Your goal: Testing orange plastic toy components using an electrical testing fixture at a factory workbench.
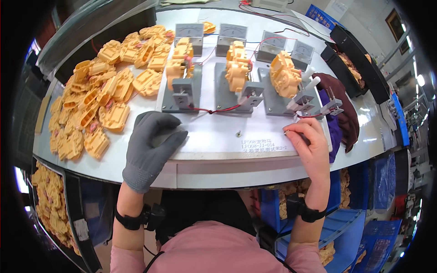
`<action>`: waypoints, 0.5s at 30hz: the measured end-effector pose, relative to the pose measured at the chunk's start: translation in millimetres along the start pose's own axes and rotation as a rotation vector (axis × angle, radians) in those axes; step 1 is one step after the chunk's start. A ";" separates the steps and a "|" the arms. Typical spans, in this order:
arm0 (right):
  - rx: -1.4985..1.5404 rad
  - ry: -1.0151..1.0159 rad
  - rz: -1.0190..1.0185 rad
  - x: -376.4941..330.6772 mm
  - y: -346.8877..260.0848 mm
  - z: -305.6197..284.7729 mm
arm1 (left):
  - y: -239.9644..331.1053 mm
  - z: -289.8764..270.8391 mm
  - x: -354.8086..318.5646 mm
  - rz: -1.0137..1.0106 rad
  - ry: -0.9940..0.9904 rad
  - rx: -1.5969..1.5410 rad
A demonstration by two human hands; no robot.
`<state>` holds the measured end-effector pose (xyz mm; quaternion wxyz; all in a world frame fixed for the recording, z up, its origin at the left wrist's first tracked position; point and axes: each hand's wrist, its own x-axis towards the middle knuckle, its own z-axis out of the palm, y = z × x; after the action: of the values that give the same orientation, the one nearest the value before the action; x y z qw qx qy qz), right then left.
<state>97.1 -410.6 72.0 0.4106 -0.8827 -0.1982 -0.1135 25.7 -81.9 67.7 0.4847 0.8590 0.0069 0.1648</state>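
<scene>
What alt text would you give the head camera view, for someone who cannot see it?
A person's grey-gloved left hand rests flat on a white workbench while the bare right hand pinches something small by three grey test fixtures, each holding an orange plastic part. A heap of similar orange parts lies to the left, and grey meters stand behind.

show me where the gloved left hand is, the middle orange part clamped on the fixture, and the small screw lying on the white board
left hand (152, 145), head view, back of the grey glove.
middle orange part (237, 68), head view, its upper body.
small screw (238, 133), head view, its head, on the bare board.
</scene>
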 end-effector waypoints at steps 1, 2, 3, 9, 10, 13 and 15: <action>-0.018 0.007 -0.013 0.6 -0.2 -0.2 | 1.1 2.4 0.4 -0.036 0.049 -0.006; -0.038 0.006 -0.030 1.0 -0.4 -0.3 | 1.8 2.6 0.2 0.015 0.046 0.049; -0.050 0.005 -0.031 1.5 -0.7 -0.5 | 1.8 3.1 0.5 0.011 0.049 0.029; -0.105 -0.015 -0.005 1.2 -1.2 -1.7 | -0.9 0.5 1.9 0.051 0.003 0.122; -0.088 -0.023 -0.009 1.1 -0.9 -2.4 | -1.2 1.2 1.2 0.044 -0.006 0.126; -0.071 -0.052 -0.023 1.8 1.3 -5.8 | -2.1 4.1 -1.2 0.007 0.016 0.087; -0.074 -0.074 -0.038 1.7 2.1 -8.2 | -2.3 4.6 -1.9 -0.037 0.027 0.037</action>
<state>99.2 -417.7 76.4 0.3678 -0.8970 -0.2258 -0.0958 25.6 -84.8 63.1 0.4716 0.8652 0.0322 0.1673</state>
